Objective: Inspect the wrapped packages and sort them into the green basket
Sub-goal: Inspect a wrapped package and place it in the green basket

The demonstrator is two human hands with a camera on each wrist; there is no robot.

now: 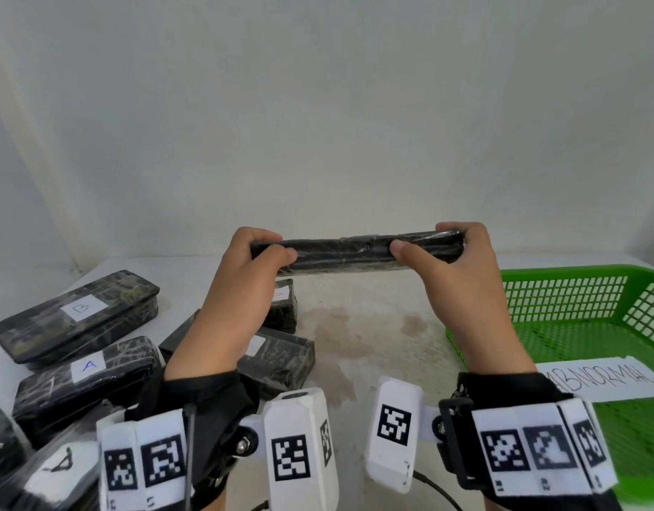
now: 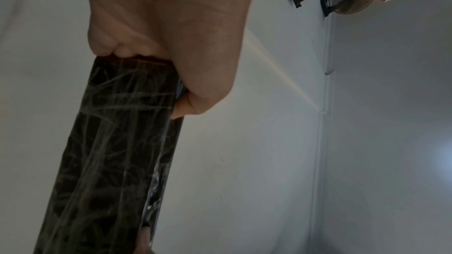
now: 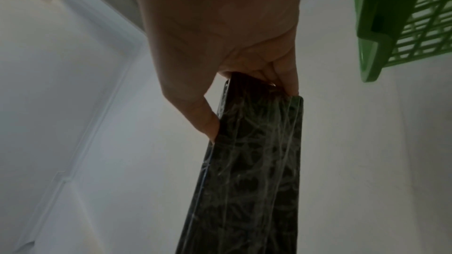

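Note:
A long black package [image 1: 347, 254] wrapped in clear film hangs level in the air above the table, edge toward me. My left hand [image 1: 266, 248] grips its left end and my right hand [image 1: 428, 241] grips its right end, thumbs on the near side. The left wrist view shows the wrapped package [image 2: 115, 152] running down from my left hand [image 2: 171, 49]. In the right wrist view the package [image 3: 252, 171] is pinched by my right hand [image 3: 232, 45]. The green basket [image 1: 561, 278] sits at the right with a white "ABNORMAL" label [image 1: 602, 378] inside.
Several more wrapped black packages lie at the left: one labelled B [image 1: 78, 319], one labelled A [image 1: 86, 374], others [image 1: 281, 357] under my left arm. The pale table [image 1: 373, 326] has stains in the middle. A white wall stands behind. The basket corner [image 3: 391, 26] shows in the right wrist view.

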